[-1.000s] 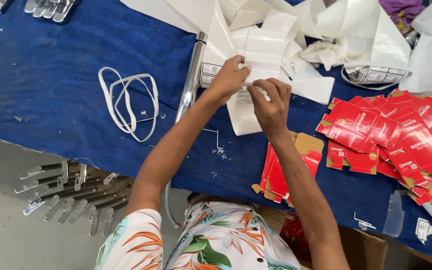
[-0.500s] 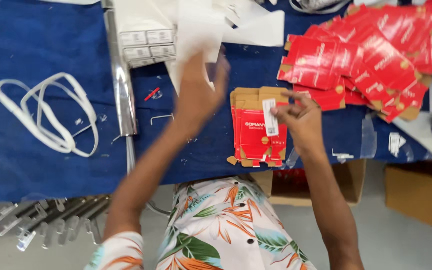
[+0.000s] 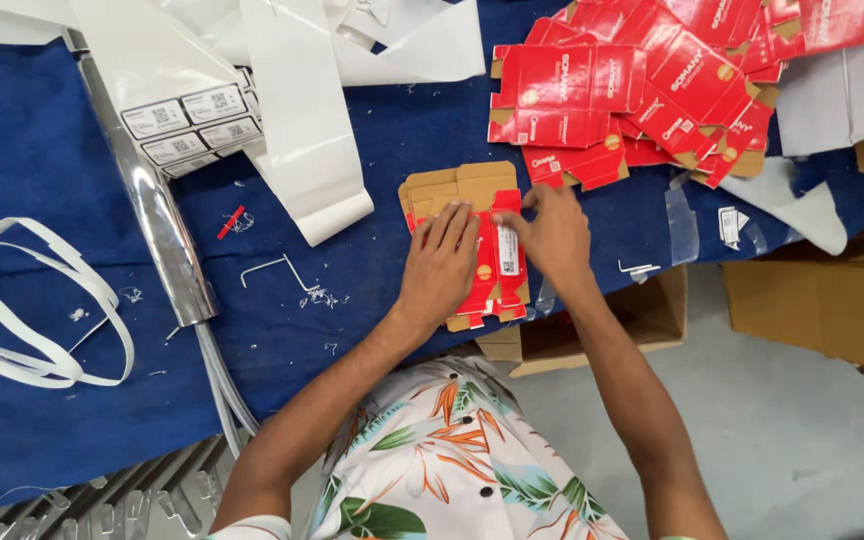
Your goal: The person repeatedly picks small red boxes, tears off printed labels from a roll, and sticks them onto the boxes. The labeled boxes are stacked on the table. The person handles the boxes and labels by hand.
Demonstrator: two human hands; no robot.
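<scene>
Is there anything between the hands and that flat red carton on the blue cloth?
Nothing visible. The left hand lies flat on the flattened red carton, and the right hand touches its right side beside a small white label.

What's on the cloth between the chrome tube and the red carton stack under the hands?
Head view: between the chrome tube and the red carton stack lie a bent metal wire, a small red scrap and the white paper strip.

A packing workshop: blue-covered worktable (image 3: 42, 150), heaps of flat red cartons (image 3: 652, 70), label sheets (image 3: 187, 125), cardboard boxes (image 3: 822, 300).
</scene>
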